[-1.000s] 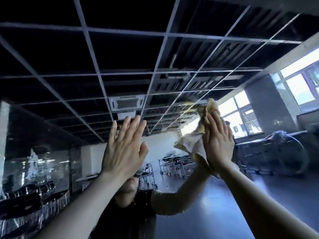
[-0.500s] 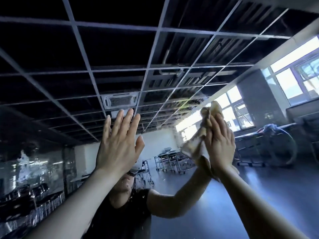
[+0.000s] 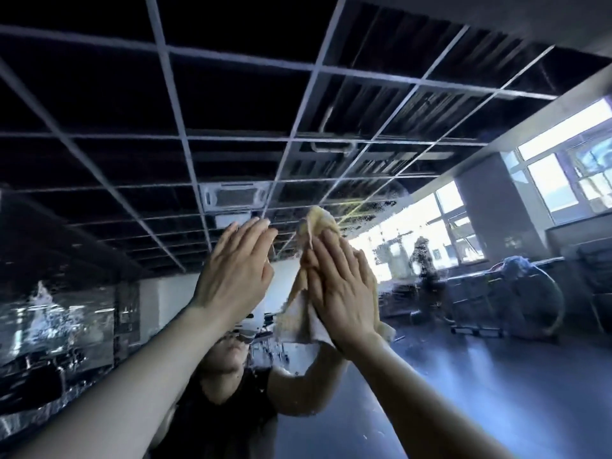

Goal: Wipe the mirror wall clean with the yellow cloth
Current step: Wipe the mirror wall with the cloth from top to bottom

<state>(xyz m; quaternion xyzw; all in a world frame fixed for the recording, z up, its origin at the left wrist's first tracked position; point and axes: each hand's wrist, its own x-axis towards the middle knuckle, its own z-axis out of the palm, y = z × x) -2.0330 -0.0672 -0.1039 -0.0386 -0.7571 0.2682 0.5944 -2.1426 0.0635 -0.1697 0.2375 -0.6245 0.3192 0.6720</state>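
Observation:
The mirror wall (image 3: 463,376) fills the view and reflects the room, the dark grid ceiling and the person. My right hand (image 3: 337,289) presses the crumpled yellow cloth (image 3: 299,313) flat against the glass with straight fingers, a little right of the middle. The cloth sticks out above the fingertips and hangs below the palm. My left hand (image 3: 236,273) lies flat on the mirror just left of the cloth, fingers straight and together, holding nothing. Wet smears (image 3: 381,210) show on the glass up and right of the cloth.
Water streaks and droplets (image 3: 43,313) mark the mirror at the far left. Reflected in the glass are bright windows (image 3: 563,180) at the right, tables and a cart (image 3: 516,293), and a dark floor.
My right hand has slid the cloth left across the glass, close to my left hand. A wet smeared patch is left where the cloth was. The view has tilted slightly.

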